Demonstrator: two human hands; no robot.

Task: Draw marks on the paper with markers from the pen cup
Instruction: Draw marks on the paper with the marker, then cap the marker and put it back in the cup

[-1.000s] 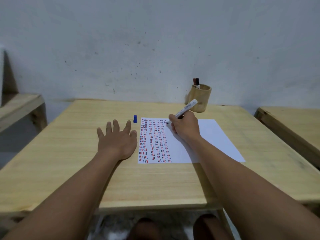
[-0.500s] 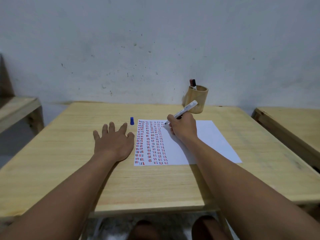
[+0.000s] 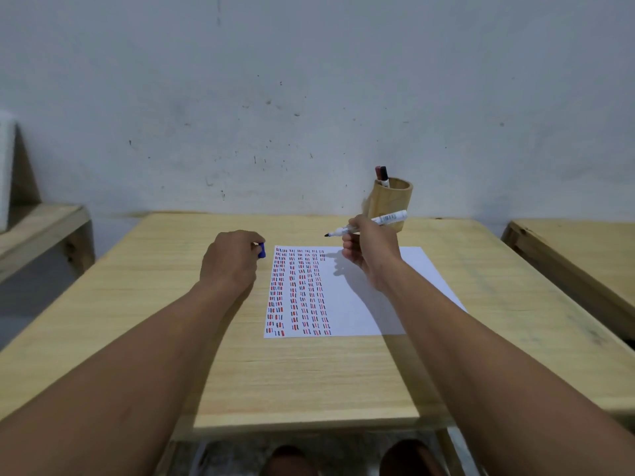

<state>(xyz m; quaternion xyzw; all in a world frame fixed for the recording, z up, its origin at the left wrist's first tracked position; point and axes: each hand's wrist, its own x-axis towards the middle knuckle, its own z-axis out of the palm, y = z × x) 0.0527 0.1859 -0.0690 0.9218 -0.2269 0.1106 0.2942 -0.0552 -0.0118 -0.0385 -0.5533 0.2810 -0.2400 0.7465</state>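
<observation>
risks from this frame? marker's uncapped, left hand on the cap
1. The marker in the right hand is held above the paper with its bare tip pointing toward the left hand; capping carelessly could ink the fingers.
2. The blue cap is small and mostly hidden under the left hand, so the grip may be shallow; it could slip and roll across the table.
3. A lowered tip could add a stray mark beside the rows.

Quick count: one uncapped marker (image 3: 372, 223) in my right fingers (image 3: 350, 235), one blue cap (image 3: 262, 250) at my left fingers (image 3: 252, 249), two more markers (image 3: 382, 176) in one pen cup (image 3: 391, 204) beyond, one paper (image 3: 357, 297), five columns of marks (image 3: 298, 292).
</observation>
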